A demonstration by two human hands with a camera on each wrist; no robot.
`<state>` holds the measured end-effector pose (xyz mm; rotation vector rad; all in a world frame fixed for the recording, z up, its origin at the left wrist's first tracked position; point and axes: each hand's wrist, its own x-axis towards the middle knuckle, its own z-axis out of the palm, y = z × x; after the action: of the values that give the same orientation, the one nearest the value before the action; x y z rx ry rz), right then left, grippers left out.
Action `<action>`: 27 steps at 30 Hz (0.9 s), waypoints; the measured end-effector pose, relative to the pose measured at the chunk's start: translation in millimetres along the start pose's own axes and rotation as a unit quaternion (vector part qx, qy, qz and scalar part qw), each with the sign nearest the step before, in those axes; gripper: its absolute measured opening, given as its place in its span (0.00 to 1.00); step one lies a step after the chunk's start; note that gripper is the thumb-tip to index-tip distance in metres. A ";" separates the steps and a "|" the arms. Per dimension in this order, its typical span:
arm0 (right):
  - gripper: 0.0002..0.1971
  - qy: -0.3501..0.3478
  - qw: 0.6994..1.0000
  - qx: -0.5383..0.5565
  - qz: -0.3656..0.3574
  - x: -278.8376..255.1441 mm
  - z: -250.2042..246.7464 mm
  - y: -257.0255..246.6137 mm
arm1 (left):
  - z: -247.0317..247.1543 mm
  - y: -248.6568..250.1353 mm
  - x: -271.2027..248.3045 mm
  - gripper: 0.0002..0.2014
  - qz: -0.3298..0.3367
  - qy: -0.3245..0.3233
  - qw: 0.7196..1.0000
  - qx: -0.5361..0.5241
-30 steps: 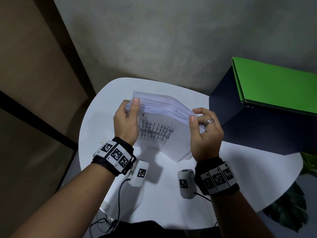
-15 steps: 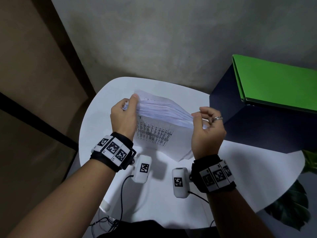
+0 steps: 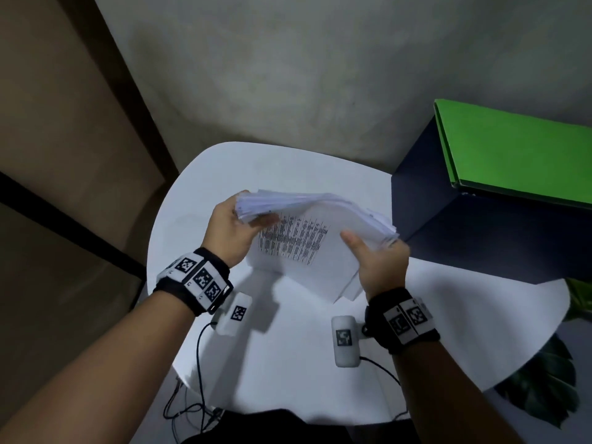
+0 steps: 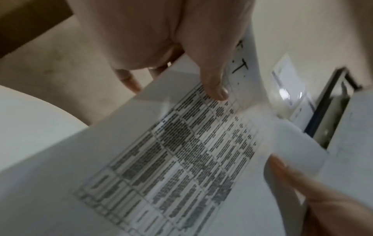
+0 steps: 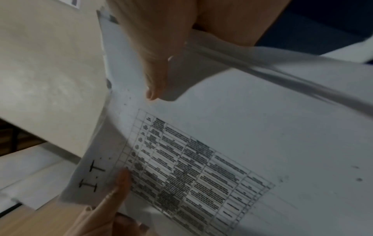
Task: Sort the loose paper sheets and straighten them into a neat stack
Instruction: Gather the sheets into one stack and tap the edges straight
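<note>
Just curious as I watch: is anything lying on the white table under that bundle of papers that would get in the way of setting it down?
Nothing visible does. Both hands hold the paper bundle above bare white table.

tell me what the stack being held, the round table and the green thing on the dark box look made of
Paper sheets: thin matte white paper, bending, one printed with a table.
Round table: smooth white top, likely laminate or plastic.
Green folder: flat matte board or plastic; cannot tell which.
</note>
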<state>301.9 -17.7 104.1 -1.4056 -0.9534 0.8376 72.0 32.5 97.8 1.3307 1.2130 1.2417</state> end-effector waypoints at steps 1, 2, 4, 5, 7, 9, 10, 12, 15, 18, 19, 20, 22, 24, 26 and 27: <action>0.11 0.010 1.000 0.003 -0.008 0.3 -0.5 -4.4 | 0.7 1.2 -0.3 0.13 0.006 0.018 1.000 -0.022; 0.10 0.019 1.000 -0.003 -0.018 -0.4 -0.8 -7.9 | 0.3 1.2 -0.3 0.14 0.010 0.032 0.998 -0.044; 0.14 0.025 0.999 -0.036 -0.023 -3.0 -1.0 -6.7 | -2.7 -5.9 -4.9 0.15 0.016 0.027 0.999 -0.023; 0.20 0.020 0.998 -0.056 -0.015 -5.3 -2.3 -5.0 | -3.7 -13.1 -8.8 0.18 0.013 0.012 1.000 0.010; 0.30 0.005 0.998 -0.062 -0.003 -9.7 -5.9 -3.0 | -6.6 -24.9 -16.0 0.26 -0.007 -0.015 0.999 0.051; 0.28 -0.001 1.000 -0.019 -0.014 -9.0 -1.9 -7.1 | -7.2 -29.5 -15.8 0.29 -0.010 -0.018 0.998 0.066; 0.24 0.003 1.000 -0.001 -0.025 -9.5 0.7 -9.9 | -5.7 -30.5 -15.4 0.29 -0.019 -0.018 0.998 0.062; 0.14 0.034 0.998 0.026 -0.052 -9.3 7.1 -19.1 | -3.7 -27.2 -14.5 0.26 -0.027 -0.016 0.999 0.042; 0.08 0.067 0.993 0.005 -0.099 -7.7 10.7 -23.9 | -2.0 -24.6 -12.3 0.26 -0.030 -0.007 0.999 0.038; 0.07 0.019 0.981 -0.065 -0.184 -7.1 5.8 -23.9 | -2.1 -26.9 -8.9 0.23 -0.045 0.004 0.999 0.026; 0.05 0.002 0.974 -0.095 -0.207 -7.2 4.1 -22.8 | -1.6 -26.2 -8.3 0.24 -0.050 0.011 0.999 0.015; 0.05 -0.010 0.968 -0.120 -0.222 -6.9 2.4 -21.4 | -1.0 -25.5 -8.1 0.26 -0.056 0.014 0.998 0.001; 0.06 -0.023 0.961 -0.141 -0.237 -6.2 -0.1 -19.9 | 0.3 -25.1 -8.1 0.29 -0.071 0.018 0.997 -0.026; 0.11 -0.021 0.959 -0.138 -0.246 -6.8 -0.9 -20.4 | 1.4 -24.0 -7.2 0.26 -0.080 0.018 0.996 -0.031; 0.17 -0.004 0.962 -0.123 -0.242 -5.8 0.1 -20.1 | 3.8 -23.9 -6.2 0.24 -0.078 0.014 0.996 -0.034; 0.20 0.003 0.965 -0.115 -0.236 -4.6 0.4 -19.6 | 4.1 -23.5 -6.1 0.24 -0.080 0.014 0.996 -0.038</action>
<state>298.2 -22.1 123.5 -1.2914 -1.3459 0.3730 74.5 28.6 73.6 1.1425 1.2541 1.1841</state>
